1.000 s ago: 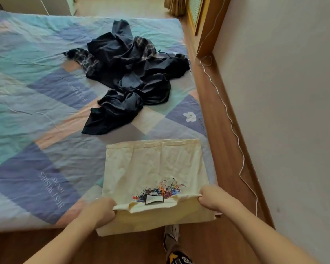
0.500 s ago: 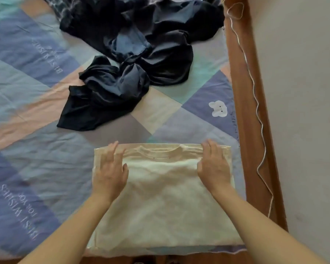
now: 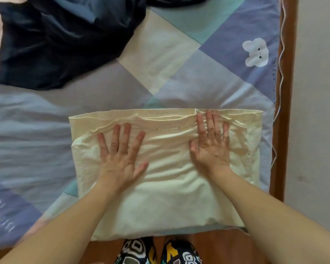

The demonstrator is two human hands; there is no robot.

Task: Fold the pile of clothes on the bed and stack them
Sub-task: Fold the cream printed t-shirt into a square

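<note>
A cream T-shirt (image 3: 171, 191) lies folded into a rectangle at the near edge of the bed, its collar along the far side. My left hand (image 3: 120, 157) rests flat on its left half with the fingers spread. My right hand (image 3: 211, 143) lies flat on the right half, fingertips at the collar fold. Neither hand grips the cloth. A pile of dark navy clothes (image 3: 57, 40) lies crumpled at the upper left, apart from the shirt and partly cut off by the frame.
The bed carries a patchwork quilt (image 3: 179, 77) in blue, teal and cream with a white bear patch (image 3: 255, 52). A wooden bed frame (image 3: 280, 130) and a white cord (image 3: 280, 88) run along the right, beside a wall. Patterned shoes (image 3: 160, 252) show below.
The near half of the shirt was folded over, hiding the print. Both hands let go of the hem and now lie flat on top. The view has moved closer and lower.
</note>
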